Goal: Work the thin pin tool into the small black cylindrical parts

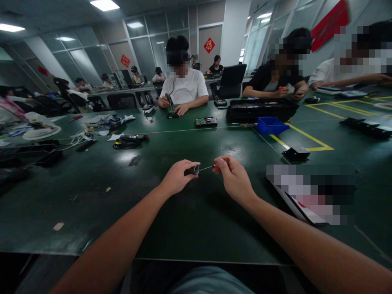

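My left hand (178, 177) is closed around a small black cylindrical part (195, 170), whose round, silvery-rimmed end faces right. In my right hand (234, 177) is a screwdriver (216, 165) with a red handle, mostly covered by my fingers. Its thin metal shaft points left and reaches the open end of the cylinder. Whether the tip sits inside or just touches the rim, I cannot tell. Both hands are above the green table (190, 228), near its front edge.
At right lies a magazine-like item (284, 196), partly pixelated. Beyond it are a small black part (296, 153), a blue bin (272, 125) and a long black casing (261, 109). A circuit board (206, 121) and coiled black cable (128, 141) lie ahead. Co-workers sit across the table.
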A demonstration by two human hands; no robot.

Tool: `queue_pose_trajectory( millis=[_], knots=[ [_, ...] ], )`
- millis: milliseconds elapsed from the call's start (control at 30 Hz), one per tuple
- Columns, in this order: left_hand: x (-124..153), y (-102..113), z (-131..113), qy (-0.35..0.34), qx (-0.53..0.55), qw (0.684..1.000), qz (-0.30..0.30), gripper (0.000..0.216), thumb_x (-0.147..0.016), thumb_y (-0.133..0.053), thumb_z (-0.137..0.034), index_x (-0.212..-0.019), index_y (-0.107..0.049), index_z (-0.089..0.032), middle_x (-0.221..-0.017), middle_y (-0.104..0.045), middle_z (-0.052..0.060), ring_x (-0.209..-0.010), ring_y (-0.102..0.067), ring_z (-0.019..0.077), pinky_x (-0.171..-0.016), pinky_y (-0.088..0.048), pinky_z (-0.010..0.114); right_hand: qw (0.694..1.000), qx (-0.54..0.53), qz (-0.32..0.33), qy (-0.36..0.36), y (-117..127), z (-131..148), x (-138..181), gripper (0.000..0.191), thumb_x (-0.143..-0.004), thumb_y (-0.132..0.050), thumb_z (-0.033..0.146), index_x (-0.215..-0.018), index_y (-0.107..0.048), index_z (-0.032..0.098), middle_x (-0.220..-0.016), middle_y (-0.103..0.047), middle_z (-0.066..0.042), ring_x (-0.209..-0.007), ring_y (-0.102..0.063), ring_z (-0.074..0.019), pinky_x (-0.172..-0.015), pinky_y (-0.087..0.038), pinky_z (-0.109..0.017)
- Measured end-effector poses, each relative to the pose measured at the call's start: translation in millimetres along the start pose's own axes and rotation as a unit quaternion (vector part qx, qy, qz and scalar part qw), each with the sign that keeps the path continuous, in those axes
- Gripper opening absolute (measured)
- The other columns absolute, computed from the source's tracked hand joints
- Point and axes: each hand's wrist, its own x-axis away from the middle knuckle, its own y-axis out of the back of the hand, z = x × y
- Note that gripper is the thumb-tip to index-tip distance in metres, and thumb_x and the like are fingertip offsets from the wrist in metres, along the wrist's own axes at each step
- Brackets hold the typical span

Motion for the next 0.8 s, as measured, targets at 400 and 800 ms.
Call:
queue_pose_trajectory(
  millis=[400, 800],
  knots=[
    [1.2, -0.2, 1.4, -0.001, 0.016, 1.000, 0.008, 0.042, -0.085, -0.070, -0.020, -0.127, -0.064, -0.027, -0.120, -0.066, 0.005, -0.112, -0.060, 0.0219, -0.102, -0.045, 0.041, 1.000, 0.004, -0.003, 0.007, 0.5, 0.1, 0.2, 0.027, -0.098, -0.046, 0.043, -0.097, -0.062, 0.021, -0.083, -0.070, -0.005, -0.079, -0.067, -0.0203, -0.075, -0.050, -0.036],
    [0.6, 1.7, -2.2, 0.010, 0.010, 1.000, 0.002, 0.039, -0.087, -0.068, -0.020, -0.126, -0.064, -0.024, -0.121, -0.066, 0.005, -0.112, -0.060, 0.0226, -0.102, -0.044, 0.041, 1.000, 0.012, -0.013, 0.019, -0.4, -5.5, 0.0, 0.027, -0.099, -0.045, 0.043, -0.098, -0.060, 0.022, -0.086, -0.070, -0.005, -0.081, -0.067, -0.0201, -0.077, -0.050, -0.036]
  ],
)
